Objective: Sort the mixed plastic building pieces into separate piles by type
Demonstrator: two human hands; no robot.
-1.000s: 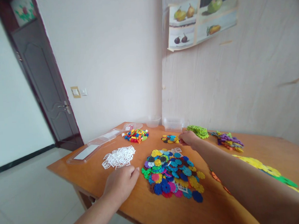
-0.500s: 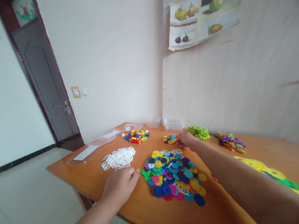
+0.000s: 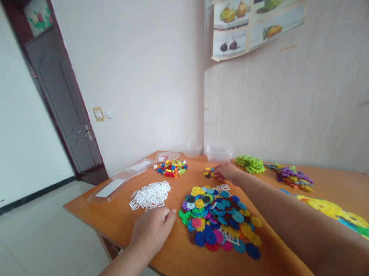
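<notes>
My right hand [image 3: 226, 171] reaches far across the table, its fingers bent down at the edge of a small group of slotted plastic discs [image 3: 208, 173]. What its fingertips hold, if anything, is too small to make out. Nearer to me, my left hand [image 3: 154, 226] rests curled on the table, thumb against the fist; its palm side is hidden. It lies between a heap of white window-frame pieces [image 3: 150, 195] and a large mixed heap of coloured slotted discs [image 3: 219, 219]. A few white frame pieces [image 3: 232, 237] lie among those discs.
Small coloured building blocks [image 3: 171, 168] lie farther back, beside clear plastic lids [image 3: 121, 181]. Clear tubs [image 3: 218, 154] stand by the wall. Green pieces [image 3: 250, 164], purple and orange pieces [image 3: 295, 178] and large yellow discs [image 3: 324, 207] lie to the right. The table's left edge [image 3: 83, 221] is near.
My right hand has shifted slightly left over the edge of the small disc group. My left hand keeps its curled pose. The whole view has moved slightly, with things appearing farther right.
</notes>
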